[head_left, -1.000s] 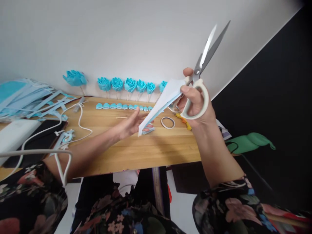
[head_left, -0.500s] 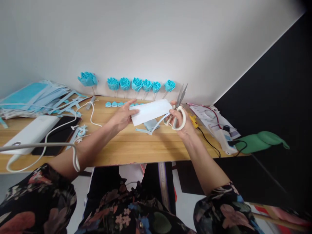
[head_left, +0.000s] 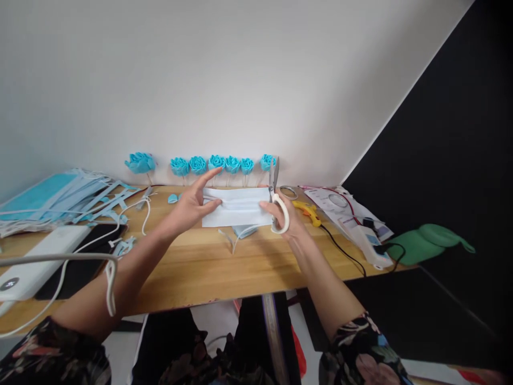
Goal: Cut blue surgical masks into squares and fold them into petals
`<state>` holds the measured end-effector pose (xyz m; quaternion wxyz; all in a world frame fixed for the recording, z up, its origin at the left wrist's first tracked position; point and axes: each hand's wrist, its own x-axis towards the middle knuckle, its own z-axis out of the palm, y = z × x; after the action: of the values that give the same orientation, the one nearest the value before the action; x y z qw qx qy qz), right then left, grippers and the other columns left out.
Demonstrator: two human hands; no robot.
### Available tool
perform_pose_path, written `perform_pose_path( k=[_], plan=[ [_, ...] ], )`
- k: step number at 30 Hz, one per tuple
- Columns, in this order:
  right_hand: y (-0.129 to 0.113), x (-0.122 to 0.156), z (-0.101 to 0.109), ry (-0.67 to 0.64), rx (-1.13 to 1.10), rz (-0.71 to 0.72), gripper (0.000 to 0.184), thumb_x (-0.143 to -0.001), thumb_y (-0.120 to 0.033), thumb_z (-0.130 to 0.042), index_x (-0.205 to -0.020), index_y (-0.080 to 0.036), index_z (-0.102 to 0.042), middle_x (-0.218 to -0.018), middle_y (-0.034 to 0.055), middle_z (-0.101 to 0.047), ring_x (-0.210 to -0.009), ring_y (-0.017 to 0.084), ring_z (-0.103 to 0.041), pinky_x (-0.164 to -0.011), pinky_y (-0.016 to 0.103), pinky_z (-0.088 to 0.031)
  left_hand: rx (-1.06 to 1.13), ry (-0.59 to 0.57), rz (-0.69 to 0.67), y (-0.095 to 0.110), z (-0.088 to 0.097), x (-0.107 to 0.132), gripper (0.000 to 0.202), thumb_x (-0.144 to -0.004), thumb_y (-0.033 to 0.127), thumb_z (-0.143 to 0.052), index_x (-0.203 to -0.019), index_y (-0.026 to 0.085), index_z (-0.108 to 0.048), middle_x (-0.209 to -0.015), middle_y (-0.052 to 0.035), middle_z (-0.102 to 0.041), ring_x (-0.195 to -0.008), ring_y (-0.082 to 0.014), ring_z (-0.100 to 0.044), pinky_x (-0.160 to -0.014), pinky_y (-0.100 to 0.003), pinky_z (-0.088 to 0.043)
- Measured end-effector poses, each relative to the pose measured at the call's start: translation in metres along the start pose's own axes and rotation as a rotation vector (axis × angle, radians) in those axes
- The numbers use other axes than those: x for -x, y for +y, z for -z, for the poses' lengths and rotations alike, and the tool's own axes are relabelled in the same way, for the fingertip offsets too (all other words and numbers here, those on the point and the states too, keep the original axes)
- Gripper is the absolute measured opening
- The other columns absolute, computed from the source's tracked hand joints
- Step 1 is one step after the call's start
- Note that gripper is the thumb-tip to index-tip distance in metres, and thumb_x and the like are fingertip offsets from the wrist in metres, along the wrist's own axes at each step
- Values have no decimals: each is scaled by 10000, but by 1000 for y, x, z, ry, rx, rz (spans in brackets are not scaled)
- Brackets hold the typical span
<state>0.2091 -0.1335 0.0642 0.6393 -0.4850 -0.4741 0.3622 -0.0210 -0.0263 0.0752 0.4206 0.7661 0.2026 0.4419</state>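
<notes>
A white pleated face mask [head_left: 236,207], its side edges cut straight, is spread out flat above the wooden table. My left hand [head_left: 193,206] grips its left end with the thumb in front; the index finger points up and away. At the right end, my right hand [head_left: 286,216] pinches the mask under its thumb and also holds scissors [head_left: 279,212] with white handles. The scissor blades point upward, slightly parted. Below the mask, a small light-blue piece [head_left: 245,231] and thin cut strips [head_left: 232,245] lie on the table.
Several blue paper-like roses [head_left: 217,163] on sticks stand along the wall. Masks and cut strips [head_left: 44,195] pile up at the left, near a white power bank [head_left: 44,256], a phone and cables. To the right are a yellow glue gun [head_left: 308,212], papers and a green pouch [head_left: 428,243].
The mask has opened out from a folded, tilted strip to a level, pleated sheet. My hands have shifted left and the scissors now stand more upright. The camera view has tilted up.
</notes>
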Motion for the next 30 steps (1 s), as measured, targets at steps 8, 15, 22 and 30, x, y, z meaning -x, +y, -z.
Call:
perform_pose_path(
  k=[8,15,22,30],
  plan=[
    [12,-11,-23,183,-33,135,495,-638,-443,-818,-1064,-257,-647,-882,0,-649,-788,186,-591,-677,287,-507,664,45,327,-24,-9,1,664,-795,471,-738,-1387,261,-521,-1311,-124,-642,-1223,-320,-605,-961,-456,-561],
    [37,3,-13,106,83,-106,484,-683,-482,-827,-1064,-227,-670,-808,2,-652,-650,145,-587,-553,259,-501,753,209,611,-53,-25,26,321,-724,308,-818,-957,128,-691,-947,-114,-762,-883,-245,-703,-804,-370,-581],
    [5,-22,3,-117,329,-26,471,-694,-418,-834,-1109,-261,-674,-848,6,-691,-746,169,-645,-634,279,-507,592,-37,700,-43,-23,34,284,-695,340,-843,-834,114,-742,-826,-92,-760,-716,-183,-667,-687,-292,-513],
    [18,-37,-41,-461,232,-84,458,-666,-323,-840,-1065,-219,-639,-778,-34,-586,-637,106,-497,-550,222,-375,502,-88,604,-56,-26,37,309,-757,414,-794,-777,114,-723,-713,-75,-717,-620,-167,-629,-584,-280,-494]
  ],
)
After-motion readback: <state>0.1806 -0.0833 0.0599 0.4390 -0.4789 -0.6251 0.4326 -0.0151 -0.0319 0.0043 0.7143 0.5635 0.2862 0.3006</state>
